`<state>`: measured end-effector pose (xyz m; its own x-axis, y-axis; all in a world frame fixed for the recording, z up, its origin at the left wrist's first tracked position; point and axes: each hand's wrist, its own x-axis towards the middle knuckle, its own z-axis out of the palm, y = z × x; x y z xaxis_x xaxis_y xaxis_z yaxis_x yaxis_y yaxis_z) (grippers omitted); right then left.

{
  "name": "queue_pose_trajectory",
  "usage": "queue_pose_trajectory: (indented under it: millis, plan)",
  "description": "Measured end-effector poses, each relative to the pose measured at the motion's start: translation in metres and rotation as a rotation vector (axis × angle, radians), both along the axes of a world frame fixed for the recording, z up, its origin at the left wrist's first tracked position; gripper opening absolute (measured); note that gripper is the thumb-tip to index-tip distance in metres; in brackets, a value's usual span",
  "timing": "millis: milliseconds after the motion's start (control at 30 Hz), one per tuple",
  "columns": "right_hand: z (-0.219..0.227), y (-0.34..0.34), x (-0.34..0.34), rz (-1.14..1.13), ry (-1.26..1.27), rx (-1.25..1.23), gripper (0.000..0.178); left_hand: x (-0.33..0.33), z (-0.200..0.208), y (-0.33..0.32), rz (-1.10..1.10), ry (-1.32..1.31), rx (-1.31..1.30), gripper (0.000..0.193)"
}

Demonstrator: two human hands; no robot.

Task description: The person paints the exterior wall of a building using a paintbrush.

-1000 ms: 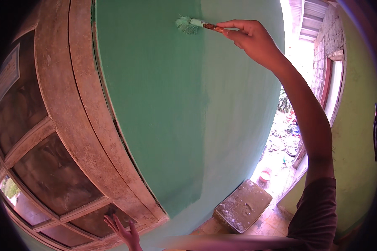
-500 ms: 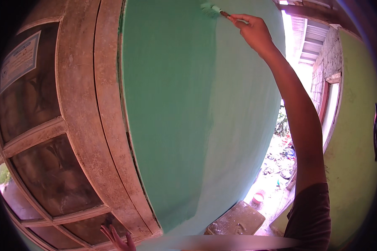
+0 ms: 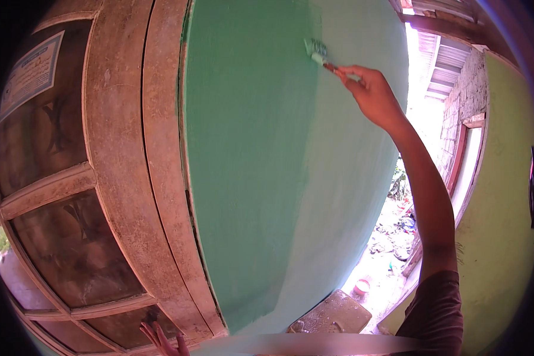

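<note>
My right hand [image 3: 371,95] is raised high with the arm stretched out, its fingers closed round the handle of a paintbrush [image 3: 318,57]. The brush's green-coated bristles touch the wall [image 3: 249,148], close to the border between a darker green band on the left and paler green on the right. At the lower left, my left hand [image 3: 160,341] is held with fingers extended and holds nothing visible. It is in front of the lower panes of a wooden glazed window frame [image 3: 121,148]; whether it touches the frame I cannot tell.
A paper sheet [image 3: 32,74] is stuck to the upper window pane. Below the wall stands a brown slab-like surface [image 3: 332,314], with a red container [image 3: 361,287] on the ground beyond. A lime-green wall [image 3: 495,178] rises at the right, and a wooden beam [image 3: 445,26] crosses overhead.
My right hand has brought the brush down and slightly right along the wall. The view has shifted a little. My left hand stays almost where it was.
</note>
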<state>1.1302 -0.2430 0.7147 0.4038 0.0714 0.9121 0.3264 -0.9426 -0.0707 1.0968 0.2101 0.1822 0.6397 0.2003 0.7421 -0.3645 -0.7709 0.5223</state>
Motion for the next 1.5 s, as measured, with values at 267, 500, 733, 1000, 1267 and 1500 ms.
queue_pose_trajectory:
  millis: [267, 500, 733, 1000, 1267, 1500]
  plan:
    - [0.026, 0.019, -0.067, -0.196, 1.007, -0.111, 0.027, -0.003, 0.003, -0.001, -0.015, 0.027, -0.012, 0.073]
    - [0.087, 0.009, -0.045, -0.175, 0.727, -0.135, 0.026, -0.001, -0.002, 0.004, -0.021, 0.038, 0.017, 0.072]
    - [0.123, 0.021, -0.043, -0.297, 0.03, -0.039, 0.026, -0.002, -0.01, 0.009, 0.012, 0.007, 0.066, 0.073]
    - [0.082, 0.01, -0.004, -0.173, -0.364, -0.284, 0.02, -0.001, -0.011, 0.002, 0.032, 0.023, 0.023, 0.073]
    - [-0.029, 0.005, -0.033, -0.119, -0.01, -0.266, 0.026, 0.0, -0.007, -0.001, 0.025, 0.06, 0.014, 0.073]
    - [0.022, 0.006, -0.06, -0.007, 1.093, -0.246, 0.028, 0.002, -0.012, 0.002, 0.011, 0.029, 0.009, 0.075]
